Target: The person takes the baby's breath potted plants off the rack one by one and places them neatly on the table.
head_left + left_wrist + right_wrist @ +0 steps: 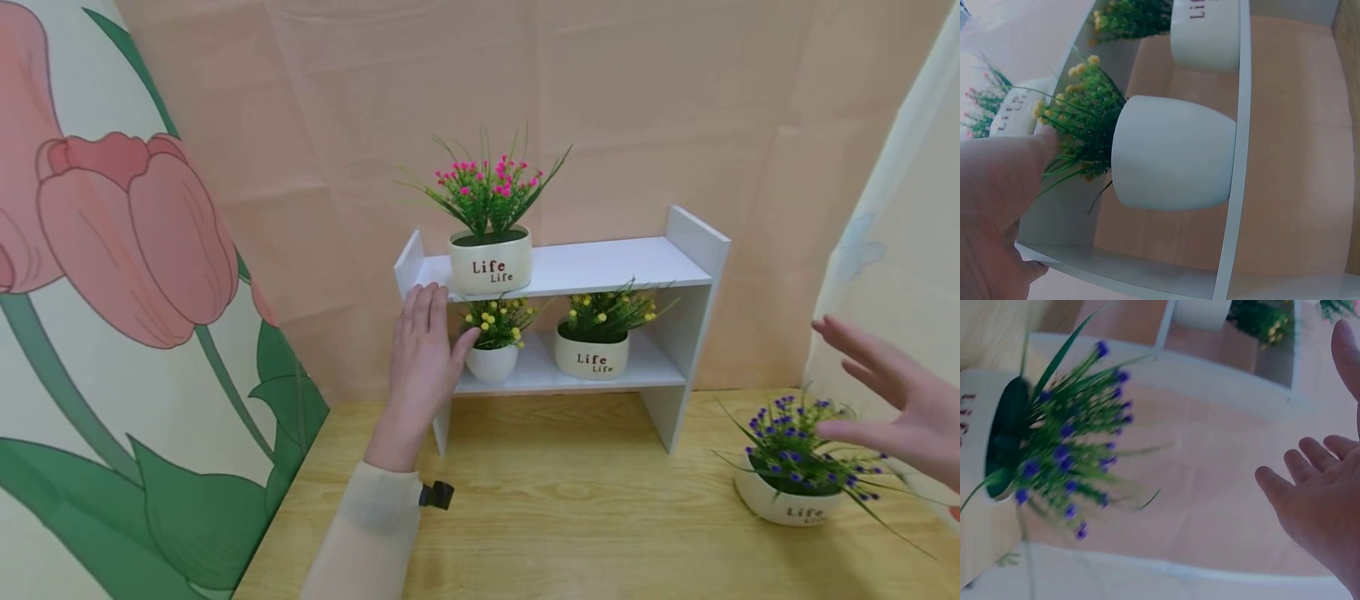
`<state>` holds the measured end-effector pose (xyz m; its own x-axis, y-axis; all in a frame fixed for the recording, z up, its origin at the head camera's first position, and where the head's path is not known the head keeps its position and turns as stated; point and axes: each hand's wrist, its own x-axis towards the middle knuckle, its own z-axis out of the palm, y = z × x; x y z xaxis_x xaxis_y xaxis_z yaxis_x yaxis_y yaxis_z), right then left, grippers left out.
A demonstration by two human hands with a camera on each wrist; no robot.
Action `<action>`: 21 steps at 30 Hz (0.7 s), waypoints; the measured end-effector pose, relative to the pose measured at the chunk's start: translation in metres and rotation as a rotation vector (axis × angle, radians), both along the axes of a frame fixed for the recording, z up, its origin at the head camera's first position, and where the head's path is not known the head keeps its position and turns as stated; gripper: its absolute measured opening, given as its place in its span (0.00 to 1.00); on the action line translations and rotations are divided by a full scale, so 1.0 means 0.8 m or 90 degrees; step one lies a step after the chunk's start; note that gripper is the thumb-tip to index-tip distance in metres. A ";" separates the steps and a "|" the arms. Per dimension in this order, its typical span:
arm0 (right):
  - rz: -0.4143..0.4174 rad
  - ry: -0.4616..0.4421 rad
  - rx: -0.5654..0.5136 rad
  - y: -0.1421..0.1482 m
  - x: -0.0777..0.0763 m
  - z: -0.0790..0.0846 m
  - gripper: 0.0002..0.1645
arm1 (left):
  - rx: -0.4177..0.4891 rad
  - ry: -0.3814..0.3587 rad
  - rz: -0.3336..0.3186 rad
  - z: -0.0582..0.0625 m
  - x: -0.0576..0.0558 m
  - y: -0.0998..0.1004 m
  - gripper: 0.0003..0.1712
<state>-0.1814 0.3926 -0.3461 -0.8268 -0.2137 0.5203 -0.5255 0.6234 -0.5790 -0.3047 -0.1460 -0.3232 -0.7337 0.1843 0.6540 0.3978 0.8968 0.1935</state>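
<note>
My left hand [423, 354] is at the left end of the white two-tier shelf [615, 260], fingers extended at the upper board's front corner. Just right of its fingertips, a cream "Life" pot with pink flowers [491, 260] stands on the top board. Near the thumb, a small white pot with yellow flowers [1172, 153] sits on the lower board. Over on the right, my right hand [903, 400] hovers with fingers spread, holding nothing. Below and left of it, a cream pot with purple flowers [787, 496] stands on the table.
Another cream "Life" pot with yellow flowers [592, 354] occupies the lower board's right half. The wooden table [555, 517] extends in front of the shelf. A pinkish cloth backdrop [637, 100] hangs behind, and a tulip-print panel [135, 233] borders the left side.
</note>
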 end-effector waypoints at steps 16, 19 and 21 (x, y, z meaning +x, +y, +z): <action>0.012 -0.101 0.034 -0.139 -0.012 0.095 0.70 | -0.003 0.001 0.002 0.001 0.001 -0.001 0.48; 0.039 -0.086 0.027 -0.161 -0.023 0.108 0.70 | -0.005 0.002 0.002 0.001 0.001 0.000 0.48; 0.054 -0.077 0.022 -0.176 -0.030 0.116 0.69 | -0.007 0.001 0.002 0.001 0.001 0.000 0.48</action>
